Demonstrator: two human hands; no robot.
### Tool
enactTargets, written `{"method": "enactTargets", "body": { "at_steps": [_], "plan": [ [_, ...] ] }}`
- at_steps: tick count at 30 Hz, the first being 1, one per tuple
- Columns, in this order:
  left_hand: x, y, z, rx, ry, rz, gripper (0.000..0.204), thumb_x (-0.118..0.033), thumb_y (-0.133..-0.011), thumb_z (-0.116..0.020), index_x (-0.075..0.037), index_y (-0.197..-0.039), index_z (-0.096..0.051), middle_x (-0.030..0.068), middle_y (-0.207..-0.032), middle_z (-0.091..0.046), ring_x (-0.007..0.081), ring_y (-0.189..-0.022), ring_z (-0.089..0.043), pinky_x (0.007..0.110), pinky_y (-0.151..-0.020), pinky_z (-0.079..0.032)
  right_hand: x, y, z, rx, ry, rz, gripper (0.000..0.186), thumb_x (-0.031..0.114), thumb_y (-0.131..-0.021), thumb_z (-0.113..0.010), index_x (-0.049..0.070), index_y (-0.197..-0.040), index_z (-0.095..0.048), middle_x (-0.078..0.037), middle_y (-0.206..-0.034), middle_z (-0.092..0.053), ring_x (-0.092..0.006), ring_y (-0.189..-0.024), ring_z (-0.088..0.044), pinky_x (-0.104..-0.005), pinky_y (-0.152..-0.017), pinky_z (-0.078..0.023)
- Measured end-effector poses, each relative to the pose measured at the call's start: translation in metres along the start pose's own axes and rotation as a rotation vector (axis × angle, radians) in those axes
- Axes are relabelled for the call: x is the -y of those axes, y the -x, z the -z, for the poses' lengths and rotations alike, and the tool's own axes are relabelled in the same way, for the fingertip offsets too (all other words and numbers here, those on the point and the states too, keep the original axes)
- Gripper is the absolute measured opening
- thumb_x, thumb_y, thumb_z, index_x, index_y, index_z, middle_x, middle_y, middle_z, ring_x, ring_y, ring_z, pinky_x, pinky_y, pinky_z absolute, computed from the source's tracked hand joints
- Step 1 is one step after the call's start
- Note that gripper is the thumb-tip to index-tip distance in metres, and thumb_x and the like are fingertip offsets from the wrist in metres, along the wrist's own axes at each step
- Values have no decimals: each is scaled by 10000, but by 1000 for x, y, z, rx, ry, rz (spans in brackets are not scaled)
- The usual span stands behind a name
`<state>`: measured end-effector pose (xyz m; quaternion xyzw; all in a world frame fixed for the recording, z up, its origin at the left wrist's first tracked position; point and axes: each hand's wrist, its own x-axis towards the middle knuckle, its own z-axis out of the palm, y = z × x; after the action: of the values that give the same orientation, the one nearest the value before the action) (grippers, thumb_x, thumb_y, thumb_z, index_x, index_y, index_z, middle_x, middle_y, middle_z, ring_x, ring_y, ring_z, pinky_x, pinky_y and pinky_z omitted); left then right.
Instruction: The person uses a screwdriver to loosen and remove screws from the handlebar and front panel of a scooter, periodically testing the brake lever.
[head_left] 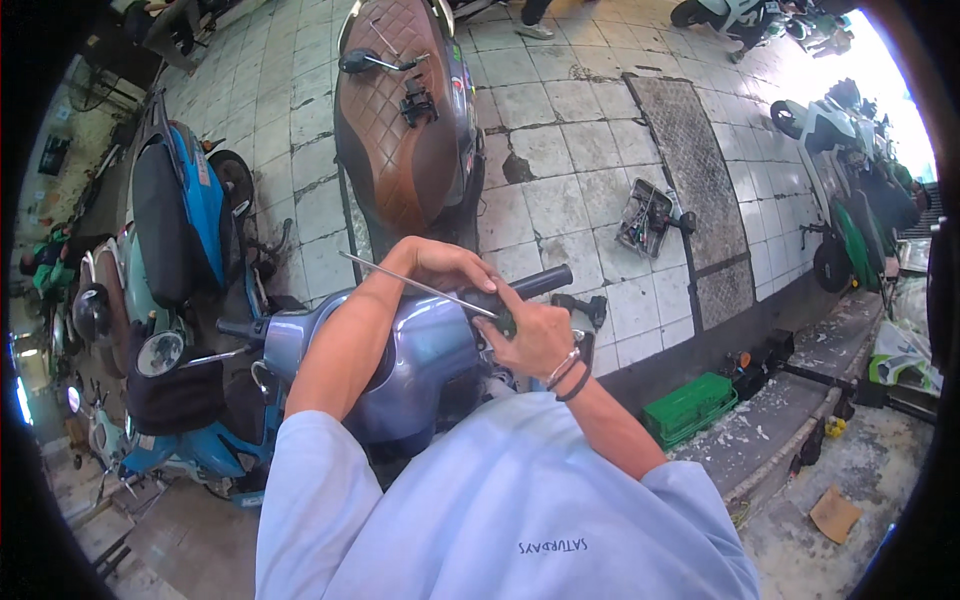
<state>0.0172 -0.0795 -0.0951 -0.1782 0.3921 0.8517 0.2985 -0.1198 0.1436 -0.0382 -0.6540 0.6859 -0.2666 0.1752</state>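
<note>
My right hand (535, 338) is closed around the dark green handle of what looks like a long screwdriver (408, 281). Its thin metal shaft points up and left, passing over my left forearm. My left hand (452, 266) reaches across the scooter's handlebar cover (430, 335), a glossy purple-grey shell. Its fingers are bent and meet my right fingers at the inner end of the black handlebar grip (545, 283); whatever they pinch is hidden. Beyond my hands, the brown quilted seat (390, 125) carries a loose mirror (358, 62) and a black bracket (418, 103).
A blue scooter (196, 200) with a round mirror (160, 354) stands close on the left. On the tiled floor to the right lies a tray of tools (645, 220). A green crate (690, 410) sits by the step, and more motorbikes (838, 190) are parked at far right.
</note>
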Motion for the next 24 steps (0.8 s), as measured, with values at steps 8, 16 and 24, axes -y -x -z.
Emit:
{"method": "enactTargets", "body": {
  "at_steps": [8, 16, 24],
  "plan": [
    [-7, 14, -3, -97, 11, 57, 589, -239, -997, -781, 58, -1475, -608, 77, -1342, -728, 155, -1155, -699, 292, -1011, -551, 3, -6, 14, 33, 19, -69, 684, 508, -933, -793, 104, -1470, -666, -153, -665, -704, -363, -607, -719, -466, -594, -558],
    [-3, 12, 5, -138, -330, 61, 656, -283, -981, -825, 60, -1493, -600, 48, -1326, -727, 110, -1119, -681, 280, -986, -540, -23, -24, 28, 265, -462, -189, 636, 393, -872, -883, 68, -1393, -719, -161, -897, -806, -266, -823, -788, -386, -778, -615],
    [1, 6, 5, -24, -107, 63, 663, -231, -970, -833, 60, -1508, -578, 53, -1246, -749, 112, -1058, -717, 269, -960, -565, -44, -1, 24, 90, -726, -348, 439, 87, -929, -810, 33, -1359, -745, 3, -856, -728, -44, -698, -619, -249, -631, -506]
  ]
}}
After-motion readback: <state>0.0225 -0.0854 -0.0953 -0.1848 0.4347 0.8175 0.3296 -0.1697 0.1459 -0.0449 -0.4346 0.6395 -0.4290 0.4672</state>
